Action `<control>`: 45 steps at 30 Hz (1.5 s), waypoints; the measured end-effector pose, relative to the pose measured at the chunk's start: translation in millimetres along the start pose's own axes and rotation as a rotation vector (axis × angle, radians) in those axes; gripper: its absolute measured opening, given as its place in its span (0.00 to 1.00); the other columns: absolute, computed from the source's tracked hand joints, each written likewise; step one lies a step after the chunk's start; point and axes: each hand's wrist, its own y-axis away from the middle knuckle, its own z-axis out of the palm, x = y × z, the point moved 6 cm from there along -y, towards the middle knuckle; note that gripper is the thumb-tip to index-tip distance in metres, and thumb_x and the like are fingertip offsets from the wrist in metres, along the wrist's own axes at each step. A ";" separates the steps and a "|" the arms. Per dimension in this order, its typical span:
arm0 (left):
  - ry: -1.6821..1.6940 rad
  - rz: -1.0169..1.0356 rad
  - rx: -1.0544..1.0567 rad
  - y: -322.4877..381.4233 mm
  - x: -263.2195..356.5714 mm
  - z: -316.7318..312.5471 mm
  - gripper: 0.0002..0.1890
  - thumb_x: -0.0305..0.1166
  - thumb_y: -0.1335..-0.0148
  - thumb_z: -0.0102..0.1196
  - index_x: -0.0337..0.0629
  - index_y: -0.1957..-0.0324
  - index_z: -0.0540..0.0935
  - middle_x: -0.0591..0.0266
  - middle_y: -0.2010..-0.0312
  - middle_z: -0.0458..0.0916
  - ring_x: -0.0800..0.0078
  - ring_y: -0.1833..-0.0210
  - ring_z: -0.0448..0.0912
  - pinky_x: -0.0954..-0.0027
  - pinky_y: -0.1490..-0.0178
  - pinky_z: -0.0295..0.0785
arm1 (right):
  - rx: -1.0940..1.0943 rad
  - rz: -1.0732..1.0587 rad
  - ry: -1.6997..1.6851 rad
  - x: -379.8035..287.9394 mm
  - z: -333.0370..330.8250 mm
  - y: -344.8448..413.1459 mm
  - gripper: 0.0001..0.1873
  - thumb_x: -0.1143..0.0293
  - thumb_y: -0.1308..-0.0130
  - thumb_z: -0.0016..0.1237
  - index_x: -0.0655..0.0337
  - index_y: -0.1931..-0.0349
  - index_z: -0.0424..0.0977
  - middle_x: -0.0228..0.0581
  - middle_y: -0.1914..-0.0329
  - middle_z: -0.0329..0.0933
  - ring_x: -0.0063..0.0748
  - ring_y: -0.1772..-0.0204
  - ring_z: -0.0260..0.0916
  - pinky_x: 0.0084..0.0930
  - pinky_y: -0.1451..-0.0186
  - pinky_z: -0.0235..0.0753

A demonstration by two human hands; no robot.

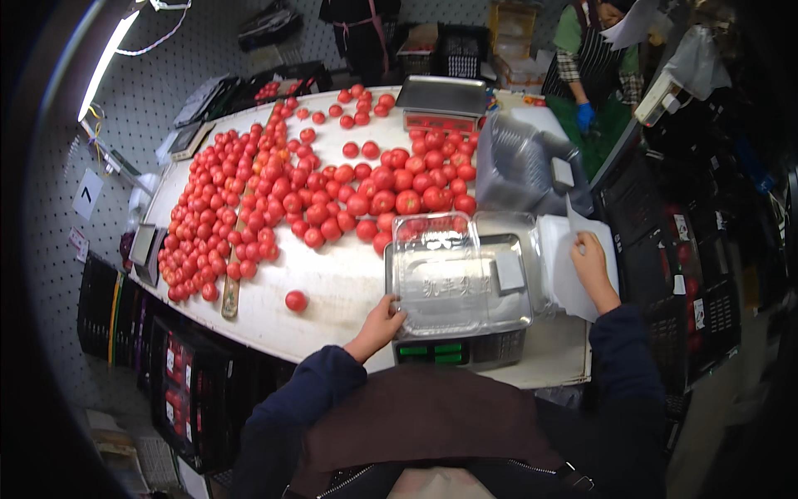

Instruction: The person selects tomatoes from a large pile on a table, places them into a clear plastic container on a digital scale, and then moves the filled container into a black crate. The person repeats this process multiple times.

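My left hand (379,325) grips the near left corner of a clear plastic clamshell box (436,287), which lies with its lid spread on the metal pan of a digital scale (520,312). A small white block (510,271) rests in the pan area, to the right of the box's base. At the right, my right hand (590,261) pinches a thin white sheet (576,218) above a stack of white sheets (608,246). Beyond the box spreads a large heap of red tomatoes (381,181). One single tomato (296,300) lies apart on the white table (336,280).
A stack of clear plastic trays (499,168) stands behind the white sheets. A second scale (441,100) is at the far edge. A wooden strip (230,293) divides the tomatoes. Dark crates (187,399) flank the table. A person with a blue glove (586,116) works at the far right.
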 end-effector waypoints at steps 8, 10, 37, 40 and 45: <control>-0.476 0.855 0.319 57.4 98.7 -9.5 0.21 0.31 0.40 0.61 0.41 0.45 0.76 0.52 0.57 0.76 0.54 0.52 0.76 0.58 0.47 0.71 | -0.104 -0.296 -0.185 -213.3 186.2 22.4 0.08 0.77 0.42 0.53 0.68 0.63 0.70 0.56 0.46 0.72 0.60 0.42 0.69 0.44 0.40 0.72; -0.593 1.003 0.102 60.0 110.8 14.7 0.21 0.35 0.41 0.63 0.42 0.46 0.77 0.54 0.55 0.75 0.53 0.49 0.75 0.55 0.42 0.69 | -0.268 -0.235 -0.131 -219.3 227.1 32.1 0.09 0.77 0.43 0.54 0.68 0.63 0.71 0.55 0.49 0.72 0.59 0.44 0.69 0.45 0.41 0.73; -0.787 0.093 0.442 -34.1 -167.4 -235.8 0.35 0.39 0.48 0.70 0.43 0.38 0.72 0.46 0.44 0.71 0.48 0.42 0.71 0.54 0.47 0.76 | -0.692 -0.268 -0.274 -357.0 272.9 -3.4 0.26 0.68 0.43 0.63 0.65 0.44 0.72 0.54 0.48 0.76 0.51 0.46 0.76 0.40 0.44 0.76; -0.635 -0.043 0.320 -70.7 -182.0 -248.7 0.39 0.38 0.49 0.71 0.41 0.35 0.70 0.43 0.44 0.69 0.44 0.42 0.71 0.55 0.42 0.74 | -0.859 -0.079 -0.304 -366.5 341.9 -16.6 0.26 0.65 0.40 0.62 0.65 0.43 0.71 0.53 0.49 0.77 0.49 0.48 0.78 0.40 0.46 0.78; -0.456 0.161 0.538 -121.7 -150.2 -286.4 0.47 0.38 0.50 0.73 0.43 0.29 0.63 0.38 0.43 0.67 0.40 0.44 0.71 0.51 0.40 0.73 | -0.794 -0.083 -0.189 -372.5 438.5 -44.3 0.36 0.58 0.40 0.62 0.65 0.35 0.65 0.56 0.41 0.74 0.55 0.38 0.73 0.43 0.39 0.75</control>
